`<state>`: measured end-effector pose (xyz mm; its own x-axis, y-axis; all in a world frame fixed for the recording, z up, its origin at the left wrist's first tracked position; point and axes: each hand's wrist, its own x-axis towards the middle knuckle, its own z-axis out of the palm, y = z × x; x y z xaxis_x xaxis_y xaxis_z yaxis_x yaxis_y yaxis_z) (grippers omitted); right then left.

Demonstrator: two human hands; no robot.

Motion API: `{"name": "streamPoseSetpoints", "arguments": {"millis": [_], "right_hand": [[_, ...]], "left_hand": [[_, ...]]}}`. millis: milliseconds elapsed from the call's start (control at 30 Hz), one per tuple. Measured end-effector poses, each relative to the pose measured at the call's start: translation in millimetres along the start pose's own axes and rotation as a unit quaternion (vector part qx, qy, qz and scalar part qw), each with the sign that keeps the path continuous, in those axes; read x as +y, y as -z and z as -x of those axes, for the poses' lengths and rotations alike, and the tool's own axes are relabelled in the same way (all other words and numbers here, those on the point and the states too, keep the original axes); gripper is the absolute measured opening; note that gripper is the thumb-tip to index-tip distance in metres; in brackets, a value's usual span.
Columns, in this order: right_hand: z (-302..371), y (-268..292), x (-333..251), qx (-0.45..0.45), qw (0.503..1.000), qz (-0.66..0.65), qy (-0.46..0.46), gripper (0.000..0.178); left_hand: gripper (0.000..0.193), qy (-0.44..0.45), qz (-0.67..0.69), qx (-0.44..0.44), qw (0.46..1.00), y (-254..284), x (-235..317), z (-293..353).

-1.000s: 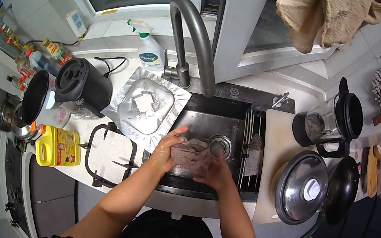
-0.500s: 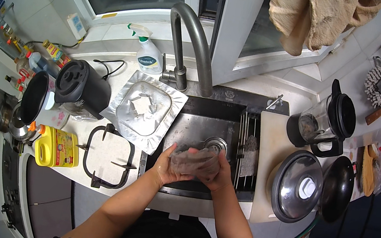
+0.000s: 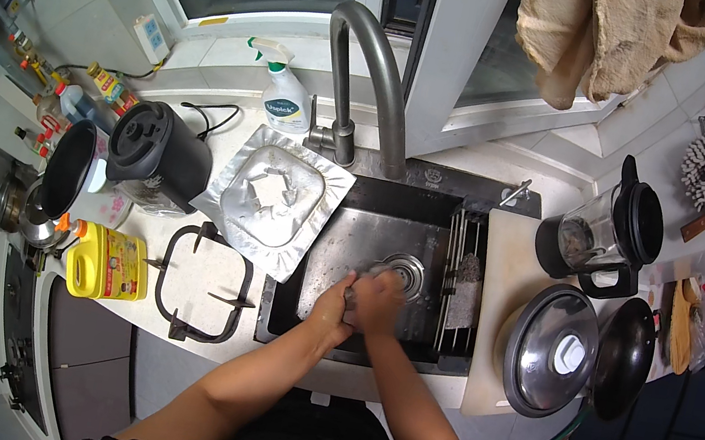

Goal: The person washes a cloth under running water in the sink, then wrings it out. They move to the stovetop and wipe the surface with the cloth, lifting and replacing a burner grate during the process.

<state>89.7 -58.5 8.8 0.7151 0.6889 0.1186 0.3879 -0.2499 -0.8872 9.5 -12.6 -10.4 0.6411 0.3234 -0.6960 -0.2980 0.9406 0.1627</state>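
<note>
Over sink (image 3: 339, 246), by drain (image 3: 404, 273): left hand (image 3: 328, 307) and right hand (image 3: 378, 301) pressed together, closed on small greyish object (image 3: 351, 294), identity unclear. Judged scrubbing step; next calls for rinsing under faucet (image 3: 375, 84).

A second ago we had our hands spread apart over a clear crumpled sheet above the sink basin (image 3: 339, 246), the left hand (image 3: 328, 309) toward nine o'clock and the right hand (image 3: 378, 303) toward three. Since then we have drawn them together, first closing in around the sheet, now pressed against each other just at seven o'clock from the drain (image 3: 404, 273). The sheet has shrunk to a small grey wad (image 3: 352, 295) between our palms.
</note>
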Motion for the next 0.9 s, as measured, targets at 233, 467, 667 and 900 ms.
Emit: {"name": "streamPoseSetpoints", "arguments": {"millis": [233,467,667,900], "right_hand": [[35,-5,-47,-0.04,0.983,-0.033,0.177,0.024],[9,-2,-23,0.038,0.983,0.018,0.18,0.022],[-11,-9,24,0.022,1.0,-0.02,-0.006,0.019],[-63,17,-18,-0.035,0.909,-0.319,-0.266,0.019]], "left_hand": [[0.04,0.052,-0.016,-0.036,0.998,-11,25,24],[0.045,-0.006,0.01,0.058,0.998,-18,22,10],[0.026,-0.033,-0.125,0.143,0.981,-31,15,10],[0.026,-0.472,-0.621,0.154,0.606,-60,98,-15]]}}
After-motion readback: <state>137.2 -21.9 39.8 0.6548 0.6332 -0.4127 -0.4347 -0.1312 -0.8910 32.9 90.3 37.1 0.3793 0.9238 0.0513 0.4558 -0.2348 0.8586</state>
